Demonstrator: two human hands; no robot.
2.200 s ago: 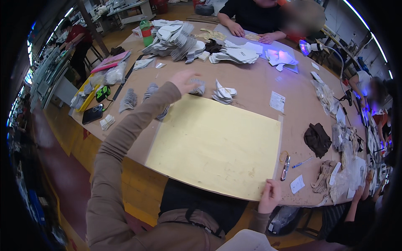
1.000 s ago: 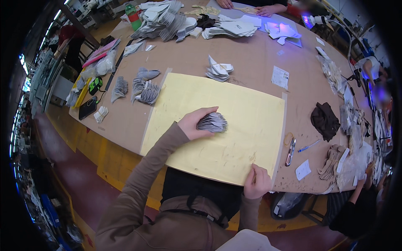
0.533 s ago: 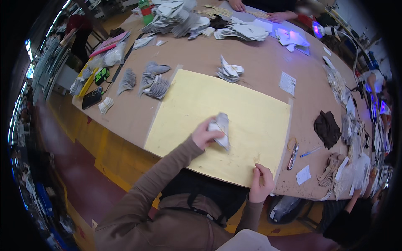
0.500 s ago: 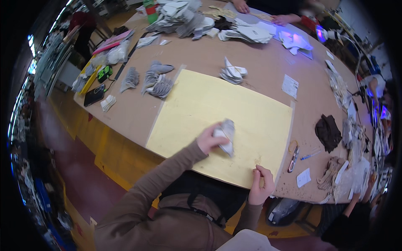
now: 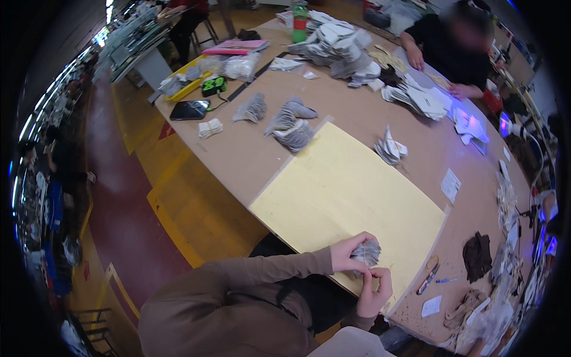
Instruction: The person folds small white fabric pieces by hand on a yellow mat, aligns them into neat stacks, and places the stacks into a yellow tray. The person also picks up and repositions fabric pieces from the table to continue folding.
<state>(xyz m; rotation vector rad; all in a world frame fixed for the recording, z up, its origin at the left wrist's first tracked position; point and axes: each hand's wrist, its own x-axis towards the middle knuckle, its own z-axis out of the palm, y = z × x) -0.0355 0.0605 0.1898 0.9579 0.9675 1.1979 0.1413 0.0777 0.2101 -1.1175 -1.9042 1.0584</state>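
Holding left hand (image 5: 348, 254) curled and right hand (image 5: 376, 290) bent close beside it, lower right of centre, left forearm (image 5: 284, 269) nearly level

Counted items: one left hand (image 5: 347, 252) and one right hand (image 5: 375, 291) of the wearer; one grey bundle (image 5: 367, 252) at the hands; one yellow sheet (image 5: 339, 187); one phone (image 5: 190, 110); one small white bundle (image 5: 210, 128); one yellow tray (image 5: 183, 90); one green bottle (image 5: 299, 15); one dark brown cloth (image 5: 477, 257); one blue pen (image 5: 446, 279); one lamp (image 5: 507, 124); one person (image 5: 443, 50) opposite. The grey bundles in the far-left cluster (image 5: 291, 125) cannot be counted reliably.
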